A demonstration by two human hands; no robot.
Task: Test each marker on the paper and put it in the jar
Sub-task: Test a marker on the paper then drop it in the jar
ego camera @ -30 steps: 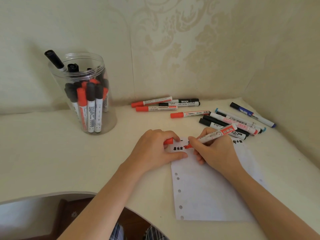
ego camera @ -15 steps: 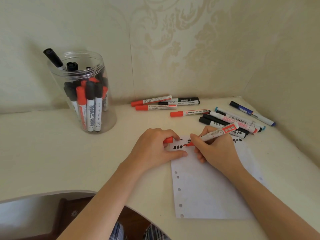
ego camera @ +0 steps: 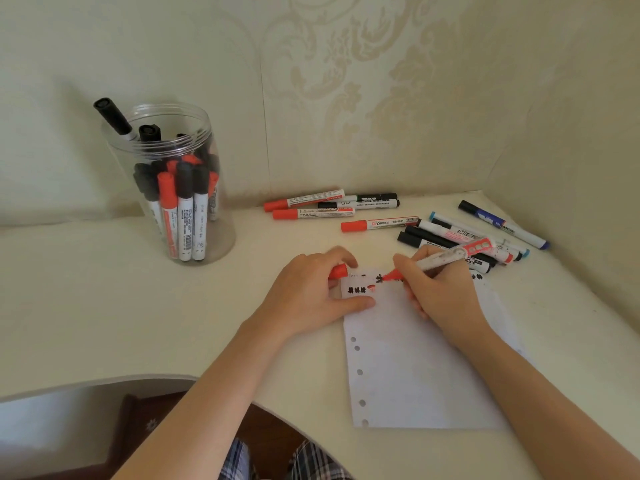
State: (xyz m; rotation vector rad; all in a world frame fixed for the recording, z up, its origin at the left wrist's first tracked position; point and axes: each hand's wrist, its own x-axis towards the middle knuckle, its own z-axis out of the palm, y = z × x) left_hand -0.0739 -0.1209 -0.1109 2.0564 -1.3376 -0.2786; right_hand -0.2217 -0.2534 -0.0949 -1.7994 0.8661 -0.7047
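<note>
Item: red marker, uncapped, white barrel with a red label, grasped in a writing grip by the right hand; its red tip rests on the top edge of the paper, just right of a row of black test marks and a small red mark. Item: red cap, held in the curled fingers of the left hand, just left of the marker tip at the paper's top-left corner; the left thumb lies flat on the sheet below the marks, pinning it. Item: paper, white, punched holes down its left edge, lying on the cream desk beneath both hands. Item: loose markers, red-, black- and blue-capped, lying flat in a scatter beyond the grip and to its right, some just behind the right hand's knuckles. Item: clear plastic jar, upright, well to the left of and beyond the left hand, holding many red- and black-capped markers standing cap-up; one black marker leans out over the rim. Patterned wallpaper behind.
</note>
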